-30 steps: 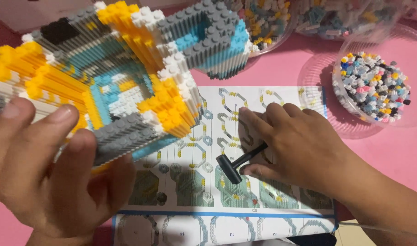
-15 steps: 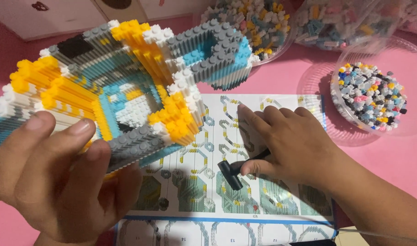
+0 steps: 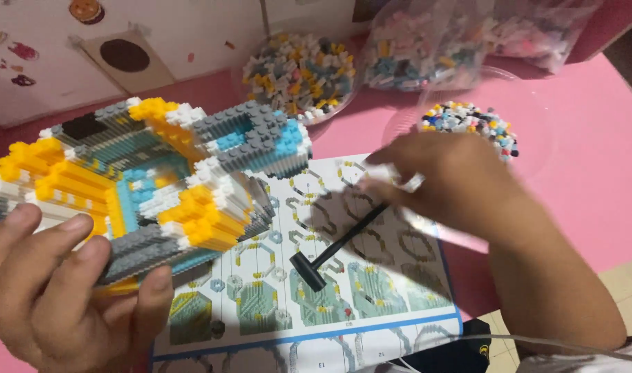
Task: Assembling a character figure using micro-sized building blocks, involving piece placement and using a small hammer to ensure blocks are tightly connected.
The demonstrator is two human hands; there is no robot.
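Note:
My left hand (image 3: 60,290) holds up a large micro-brick model (image 3: 150,186) built of grey, yellow, white and light blue bricks, tilted toward me at the left. My right hand (image 3: 454,179), blurred by motion, hovers over the instruction sheet (image 3: 309,276) and pinches a small pale piece between its fingertips. A small black hammer (image 3: 330,249) slants from that hand down to the sheet; whether the hand grips its handle is unclear.
A clear dish of mixed small bricks (image 3: 471,124) stands just beyond my right hand. Another dish of grey and yellow bricks (image 3: 299,72) and plastic bags of bricks (image 3: 454,38) lie at the back. The table is pink (image 3: 585,173).
My right hand has lifted off the sheet and moved up and right, with the hammer head now trailing lower. The model has shifted left and the view has tilted.

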